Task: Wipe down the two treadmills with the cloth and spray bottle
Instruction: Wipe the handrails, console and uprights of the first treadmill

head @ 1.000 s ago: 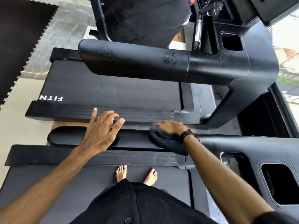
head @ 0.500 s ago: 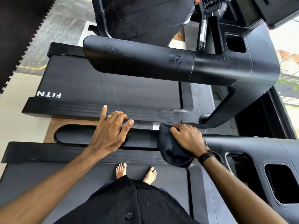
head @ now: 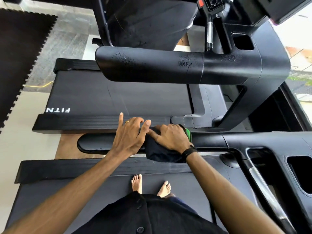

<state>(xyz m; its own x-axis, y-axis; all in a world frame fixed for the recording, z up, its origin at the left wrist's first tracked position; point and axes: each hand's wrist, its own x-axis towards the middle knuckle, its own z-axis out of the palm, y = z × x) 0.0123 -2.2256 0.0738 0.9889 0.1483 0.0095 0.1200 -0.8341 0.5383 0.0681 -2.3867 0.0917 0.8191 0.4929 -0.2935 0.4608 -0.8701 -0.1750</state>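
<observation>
Head camera is looking straight down at someone standing barefoot on the belt of the near treadmill (head: 101, 191), in the lower part of the frame. The right hand (head: 170, 139) is pressing a dark cloth (head: 160, 153) over the near handrail (head: 98, 142), just right of centre, with its grip curled down around the cloth and the rail under it. Something green (head: 188, 134) is peeking out past the knuckles; I can't tell what it is. The left hand (head: 130, 134) is sitting on the same rail right beside it, fingers spread and flat, thumb touching the cloth's edge, not gripping anything as far as I can see.

The second treadmill (head: 118, 98) is filling the middle of the frame, and its big handrail (head: 152, 66) in the upper half is showing patches of spray droplets sitting unwiped. The spray bottle isn't anywhere I can make out.

What could go wrong, my guess only:
- The cloth is hanging loose off the near side of the rail, so a quick swipe could be dragging it out from under the fingers and dropping it onto the belt.
- The hands are crowding each other, so the left one could be blocking the wipe toward the rail's rounded end at centre left.
- The droplets on the far rail could be drying or running before getting wiped.
- Leaning forward barefoot on a belt is asking for a slip if any spray is landing underfoot.
</observation>
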